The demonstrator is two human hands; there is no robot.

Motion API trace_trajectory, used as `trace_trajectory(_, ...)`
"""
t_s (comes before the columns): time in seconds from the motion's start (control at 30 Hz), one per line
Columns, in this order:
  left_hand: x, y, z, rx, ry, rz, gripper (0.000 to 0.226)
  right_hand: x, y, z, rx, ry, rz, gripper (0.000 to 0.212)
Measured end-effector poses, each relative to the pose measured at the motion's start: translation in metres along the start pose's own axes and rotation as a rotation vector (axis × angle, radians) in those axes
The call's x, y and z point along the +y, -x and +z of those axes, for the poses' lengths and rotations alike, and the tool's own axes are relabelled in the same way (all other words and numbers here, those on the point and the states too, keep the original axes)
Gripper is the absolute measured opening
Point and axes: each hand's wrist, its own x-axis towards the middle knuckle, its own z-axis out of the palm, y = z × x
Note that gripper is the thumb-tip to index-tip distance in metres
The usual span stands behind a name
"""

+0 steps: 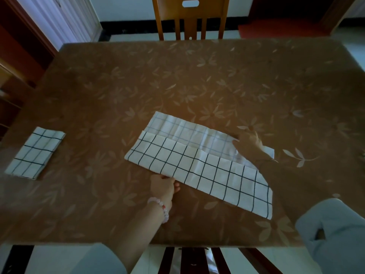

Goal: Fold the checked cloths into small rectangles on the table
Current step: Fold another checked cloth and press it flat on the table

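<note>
1. Two checked cloths lie on the desk (197,76), both white with a dark grid.
2. The big cloth (199,165) sits at the centre of the frame, slightly right. It is a long strip whose long axis runs from middle left down to lower right.
3. Its near half is folded over the far half, so the far strip shows the paler back of the weave with fainter lines.
4. The small cloth (35,153) lies at the left edge of the frame, well apart from the big one. It is already a compact rectangle, long axis running from upper right to lower left.
5. The left hand (165,186) pinches the near edge of the big cloth, thumb on top and fingers curled under it.
6. The right hand (248,140) rests on the far right end of the big cloth, fingers spread flat; it presses rather than grips.
7. A pink bead bracelet (163,210) circles the left wrist.
8. No writing or label can be read on either cloth.
9. One wooden chair (190,18) stands at the top centre, beyond the desk.
</note>
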Motion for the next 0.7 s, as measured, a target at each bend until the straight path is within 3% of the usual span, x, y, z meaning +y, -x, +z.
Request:
trace_trajectory(0.13, 0.013, -0.009, -0.006, -0.015, -0.002, 0.040, 0.004, 0.001, 0.010, 0.001, -0.047, -0.056, 0.057, 0.026)
trace_trajectory(0.23, 0.023, -0.015, -0.009, -0.076, -0.049, 0.058, 0.026, 0.001, 0.019, -0.001, -0.095, -0.082, 0.065, 0.010)
trace_trajectory(0.33, 0.025, -0.017, -0.011, -0.118, -0.169, 0.059, 0.049, 0.004, 0.028, -0.003, -0.138, -0.198, 0.094, 0.033)
trace_trajectory(0.4, 0.022, -0.014, -0.012, -0.146, -0.258, 0.052, 0.047, 0.007, 0.036, -0.002, -0.132, -0.258, 0.113, 0.042)
trace_trajectory(0.5, 0.011, -0.007, -0.010, -0.157, -0.374, 0.108, 0.039, 0.014, 0.048, 0.002, -0.168, -0.337, 0.153, 0.044)
trace_trajectory(0.7, 0.013, -0.010, -0.016, -0.123, -0.332, 0.141, 0.037, 0.018, 0.074, 0.008, -0.203, -0.436, 0.154, 0.042)
